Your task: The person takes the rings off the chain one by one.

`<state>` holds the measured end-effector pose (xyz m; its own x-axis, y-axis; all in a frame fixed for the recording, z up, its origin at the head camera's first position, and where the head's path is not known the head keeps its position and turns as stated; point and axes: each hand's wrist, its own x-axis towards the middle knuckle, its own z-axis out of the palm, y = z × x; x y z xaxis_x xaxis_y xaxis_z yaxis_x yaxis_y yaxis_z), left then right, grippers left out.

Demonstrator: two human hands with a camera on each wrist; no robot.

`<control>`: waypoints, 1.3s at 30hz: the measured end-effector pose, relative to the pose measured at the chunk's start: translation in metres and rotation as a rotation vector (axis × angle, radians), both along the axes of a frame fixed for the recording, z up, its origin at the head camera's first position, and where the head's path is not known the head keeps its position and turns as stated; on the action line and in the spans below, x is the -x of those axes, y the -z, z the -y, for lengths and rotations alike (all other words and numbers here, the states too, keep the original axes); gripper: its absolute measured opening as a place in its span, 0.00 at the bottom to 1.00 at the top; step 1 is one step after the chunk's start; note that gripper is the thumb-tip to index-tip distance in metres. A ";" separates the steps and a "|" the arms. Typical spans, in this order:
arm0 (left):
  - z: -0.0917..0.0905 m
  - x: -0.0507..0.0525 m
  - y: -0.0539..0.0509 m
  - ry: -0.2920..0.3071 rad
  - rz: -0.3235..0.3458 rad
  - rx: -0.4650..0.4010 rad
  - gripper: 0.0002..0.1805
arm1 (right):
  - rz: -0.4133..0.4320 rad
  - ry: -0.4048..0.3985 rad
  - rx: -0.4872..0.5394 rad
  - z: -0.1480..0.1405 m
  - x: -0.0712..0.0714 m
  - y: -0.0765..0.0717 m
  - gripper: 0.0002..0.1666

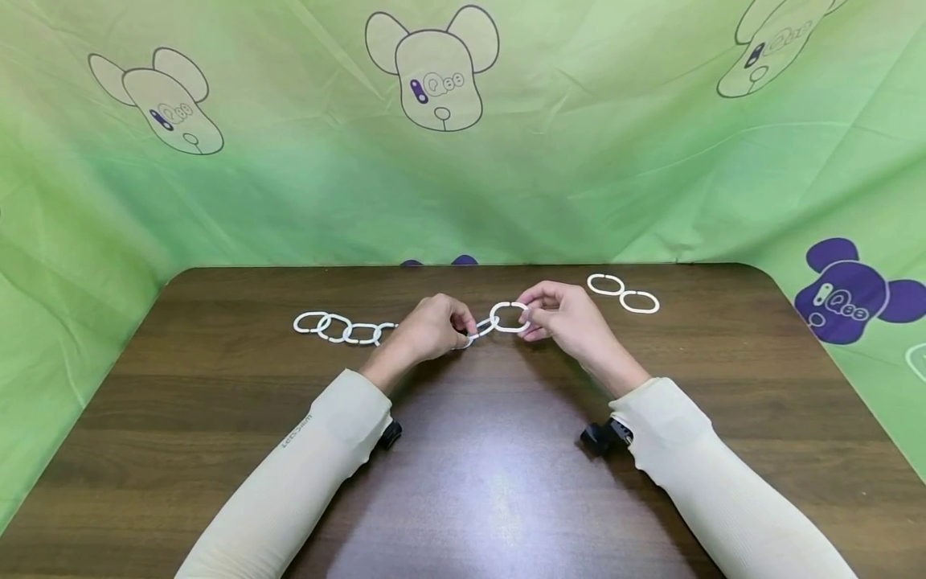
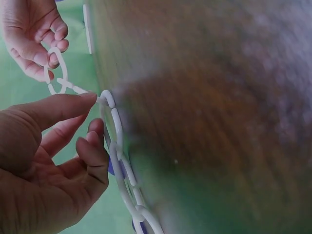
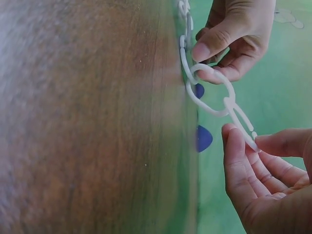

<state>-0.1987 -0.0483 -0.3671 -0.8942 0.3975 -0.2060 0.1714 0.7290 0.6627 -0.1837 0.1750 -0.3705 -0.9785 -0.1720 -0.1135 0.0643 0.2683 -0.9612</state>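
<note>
A chain of white oval links (image 1: 362, 334) runs across the table toward the left hand (image 1: 436, 326), which covers part of it. Between thumb and fingers, the left hand pinches a link near the chain's right part; the left wrist view shows the linked rings (image 2: 117, 131) hanging beside this hand (image 2: 53, 161). My right hand (image 1: 567, 320) pinches the right edge of the end link (image 1: 510, 317), which is threaded through its neighbour. In the right wrist view a small gap shows in that link (image 3: 239, 122), close to the right thumb.
Two loose white links (image 1: 605, 285) (image 1: 640, 302) lie near the table's back edge, right of the right hand. The brown wooden table (image 1: 463, 482) stands before a green cloth backdrop (image 1: 289, 177) with printed bear heads.
</note>
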 end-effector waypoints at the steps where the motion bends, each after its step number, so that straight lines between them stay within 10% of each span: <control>1: 0.000 0.000 0.000 0.003 0.001 0.000 0.05 | 0.000 0.000 0.000 0.000 0.000 0.000 0.17; 13: -0.001 -0.001 -0.002 0.041 -0.033 0.057 0.04 | 0.000 0.000 -0.001 -0.001 0.000 0.000 0.17; 39: 0.006 0.002 -0.002 -0.046 -0.020 -0.164 0.08 | 0.007 0.002 -0.039 -0.002 -0.001 0.000 0.16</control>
